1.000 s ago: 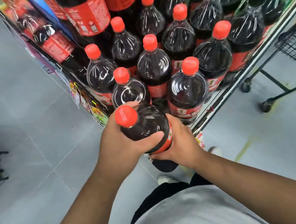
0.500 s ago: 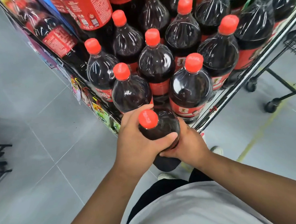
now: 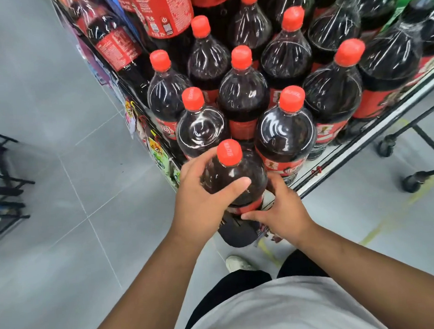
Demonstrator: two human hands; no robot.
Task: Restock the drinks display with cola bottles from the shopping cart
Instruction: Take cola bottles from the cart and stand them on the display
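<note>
At the front corner of the drinks display, a person holds one cola bottle with both hands. It has a red cap and dark drink inside, and it stands nearly straight up.

The left hand is wrapped round the fat top part of the bottle, and its thumb lies across the front. The right hand grips lower down, at the red label, and its fingers curl round the far side. So both hands have their fingers bent round this same bottle.

The bottle's dark bottom sticks out past the display's corner. I cannot tell if it sits on the shelf or hangs in the air.

Just behind it on the display stand more cola bottles. The two nearest touch it or nearly touch it, and rows of others fill the display behind them.

Off the display's right side are black wheels on the grey floor. Below the display's corner a white shoe peeks out.
</note>
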